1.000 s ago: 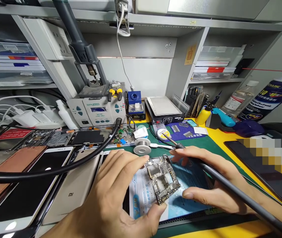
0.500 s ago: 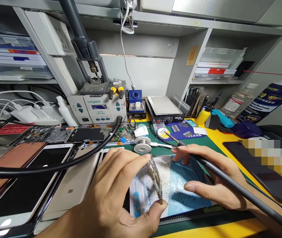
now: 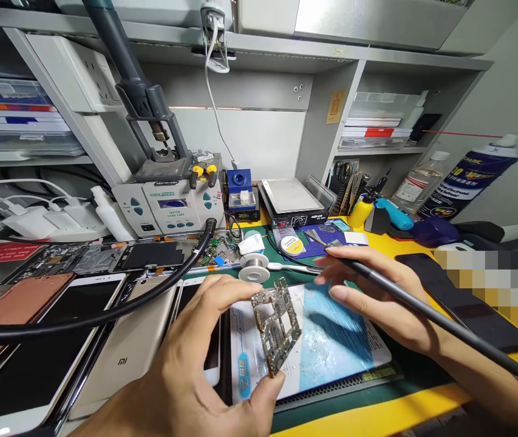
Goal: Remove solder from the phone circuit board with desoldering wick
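Note:
My left hand (image 3: 204, 358) grips a small circuit board (image 3: 277, 325) by its edges, thumb below and fingers above. The board stands upright, its face with chips and a cut-out turned partly toward me. It is held over a blue and white pad (image 3: 331, 340). On the right, my right hand (image 3: 377, 297) holds a soldering iron (image 3: 404, 303) between thumb and fingers. The iron's tip points to the upper left, over the back of the mat, apart from the board.
Several phones, among them a gold one (image 3: 126, 352), lie at the left under a black hose (image 3: 149, 309). A solder spool (image 3: 254, 267) stands behind the pad. Farther back are a rework station (image 3: 172, 206) and a hot plate (image 3: 293, 197). A black phone (image 3: 459, 297) lies right.
My left hand has turned the board from nearly edge-on to show its face. My right hand has shifted slightly left, its thumb nearer the fingers. The camera view has shifted a little.

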Motion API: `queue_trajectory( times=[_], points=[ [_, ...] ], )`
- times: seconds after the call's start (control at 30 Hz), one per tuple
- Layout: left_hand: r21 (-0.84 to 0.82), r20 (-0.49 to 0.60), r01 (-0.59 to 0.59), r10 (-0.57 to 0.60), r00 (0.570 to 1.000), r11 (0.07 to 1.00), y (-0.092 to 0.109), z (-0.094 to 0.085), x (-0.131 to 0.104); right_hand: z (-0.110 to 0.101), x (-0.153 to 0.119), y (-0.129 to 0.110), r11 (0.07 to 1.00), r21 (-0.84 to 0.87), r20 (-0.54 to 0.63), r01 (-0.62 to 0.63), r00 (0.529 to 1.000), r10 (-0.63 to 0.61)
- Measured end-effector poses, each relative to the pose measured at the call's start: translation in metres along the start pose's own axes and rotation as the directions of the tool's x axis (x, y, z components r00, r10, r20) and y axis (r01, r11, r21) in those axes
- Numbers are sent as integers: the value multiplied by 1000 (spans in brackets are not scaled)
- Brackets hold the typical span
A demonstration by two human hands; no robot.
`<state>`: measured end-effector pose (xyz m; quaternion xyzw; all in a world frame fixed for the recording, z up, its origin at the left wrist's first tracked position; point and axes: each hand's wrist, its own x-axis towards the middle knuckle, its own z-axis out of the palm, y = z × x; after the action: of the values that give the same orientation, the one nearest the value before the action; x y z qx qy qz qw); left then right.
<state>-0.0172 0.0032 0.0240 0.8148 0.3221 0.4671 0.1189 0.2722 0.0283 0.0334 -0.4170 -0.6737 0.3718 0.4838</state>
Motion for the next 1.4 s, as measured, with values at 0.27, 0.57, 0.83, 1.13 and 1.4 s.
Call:
queue_trajectory(
  times=[0.27, 0.57, 0.83, 1.13, 1.4],
  points=[
    [-152, 106, 164, -149, 983, 975, -6, 2, -3, 11, 11, -17, 851, 456, 86, -260, 965, 249],
    [-120, 131, 194, -178, 975, 974, -11, 4, -2, 15, 20, -39, 854, 431, 109, -292, 956, 272],
    [138, 84, 83, -95, 992, 987, -18, 2, 7, 15, 38, -36, 773, 473, 165, -422, 905, 392],
    [318, 86, -114, 91, 992, 941, -22, 1, 11, 14, 39, -20, 636, 625, 201, -452, 881, 429],
    [391, 119, -120, 80, 990, 913, -15, 2, 15, 11, 29, -17, 602, 685, 252, -409, 910, 330]
  ],
)
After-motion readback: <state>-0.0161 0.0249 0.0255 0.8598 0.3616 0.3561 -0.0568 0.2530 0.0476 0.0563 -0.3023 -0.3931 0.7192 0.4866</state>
